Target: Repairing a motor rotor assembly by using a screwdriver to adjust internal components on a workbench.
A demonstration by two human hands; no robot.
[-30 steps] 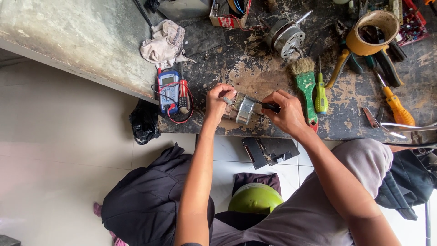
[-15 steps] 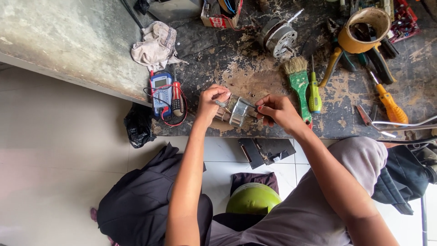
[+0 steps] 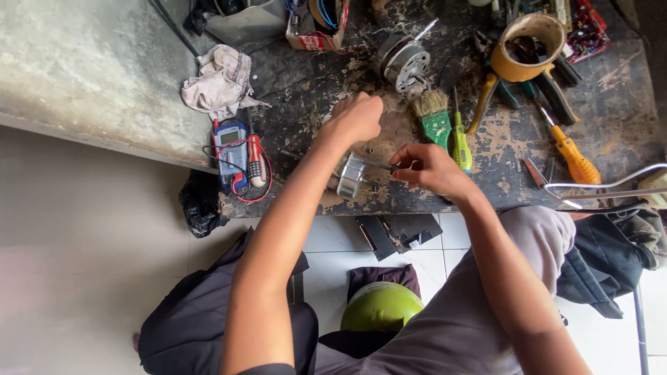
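Big scuffed workbench (image 3: 611,90) takes up the top of the head view, paint worn off all over. The person sits at its near edge with both arms reaching up onto it.

Main thing is the small silver metal housing (image 3: 352,176), lying on the bench right at the near edge, between the two hands. It sits just left of the right hand (image 3: 431,169) and just below the left hand (image 3: 358,117), so the right one is a touch closer. That right hand is closed in a pinch on a thin dark tool (image 3: 379,166), looks like a small screwdriver. Its long axis runs pretty much sideways, tip pointing left into the housing and touching it.

Left hand is curled into a loose fist above the housing, knuckles up, wrist bent. Can't tell if it's gripping anything, the fingers hide the palm.

Other stuff: a meter (image 3: 231,149) with red leads off to the left, a green brush (image 3: 435,119) and green screwdriver (image 3: 460,135) just above the right hand, motor (image 3: 405,61) further back.
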